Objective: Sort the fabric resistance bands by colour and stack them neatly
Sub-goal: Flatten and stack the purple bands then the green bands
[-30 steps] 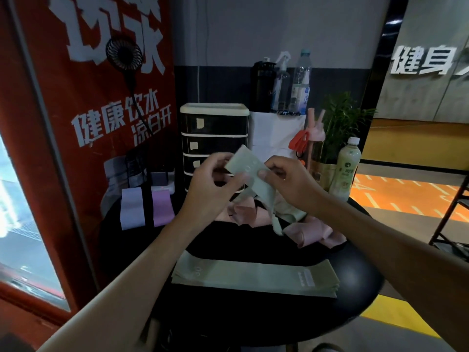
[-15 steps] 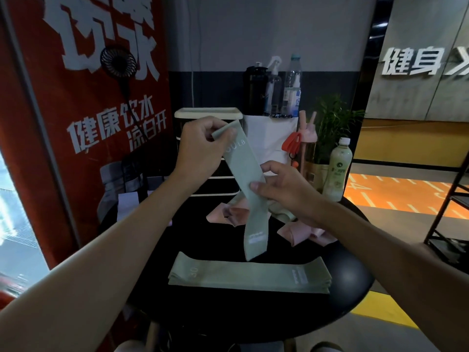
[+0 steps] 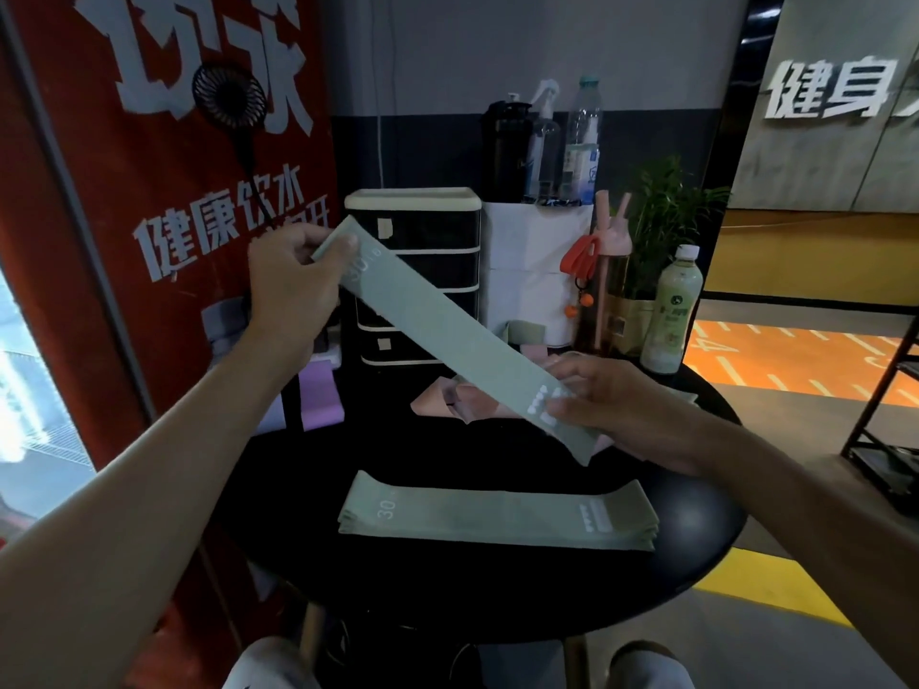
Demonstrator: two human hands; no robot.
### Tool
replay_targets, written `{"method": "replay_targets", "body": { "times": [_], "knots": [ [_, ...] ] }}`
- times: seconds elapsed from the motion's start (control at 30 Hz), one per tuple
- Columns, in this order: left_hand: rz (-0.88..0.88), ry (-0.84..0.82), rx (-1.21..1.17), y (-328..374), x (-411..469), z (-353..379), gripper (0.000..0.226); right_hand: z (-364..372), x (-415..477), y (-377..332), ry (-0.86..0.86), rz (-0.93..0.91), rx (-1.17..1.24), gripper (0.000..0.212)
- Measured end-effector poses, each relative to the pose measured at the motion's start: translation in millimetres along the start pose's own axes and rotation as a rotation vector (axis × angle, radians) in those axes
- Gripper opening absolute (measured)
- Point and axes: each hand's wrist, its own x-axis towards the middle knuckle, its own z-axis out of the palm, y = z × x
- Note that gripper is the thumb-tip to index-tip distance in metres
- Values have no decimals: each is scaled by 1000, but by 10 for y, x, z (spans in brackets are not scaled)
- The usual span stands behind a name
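While the purple bands (image 3: 323, 397) sit parked at the far left of the round black bench (image 3: 497, 604), the left hand (image 3: 293, 285) is up high, its fingers (image 3: 343, 248) pinching the top end of a green band (image 3: 447, 335) right by the "30" print. That band runs taut on a downward slant across the front of the drawer unit (image 3: 413, 271), in the air and clear of the bench. Below it, nearer the person, the green stack (image 3: 497, 514) lies flat, edges fairly square; behind it the pink bands (image 3: 462, 400) are a loose, crumpled heap, not yet sorted. Over on the right, the right hand (image 3: 611, 405) grips the band's lower end, thumb on the white logo, a short tail poking past the grip. Here's the danger, as I read it: come down on that slant and the band lands skewed, overhanging the stack. Let one end go early and the stretched fabric could spring back and fold. Drag it across the top layer and the whole stack could shift.
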Motion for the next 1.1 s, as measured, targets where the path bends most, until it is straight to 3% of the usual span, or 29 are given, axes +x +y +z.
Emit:
{"method": "replay_targets", "body": {
  "times": [0.1, 0.23, 0.47, 0.77, 1.1],
  "knots": [
    [-79, -8, -11, -177, -204, -126, 16, -104, -110, 167, 47, 8, 25, 23],
    [-150, -64, 50, -464, -515, -229, 15, -170, -251, 401, 200, 38, 43, 41],
    [-104, -202, 292, -818, -1189, -353, 26, -115, -503, 671, 480, 95, -151, 18],
    [-134, -237, 368, -1077, -1401, -366, 26, -33, -573, 851, 421, 51, -502, 19],
    [-147, -281, 412, -1193, -1459, -361, 25, 37, -595, 856, 445, 13, -595, 18]
  ]
}}
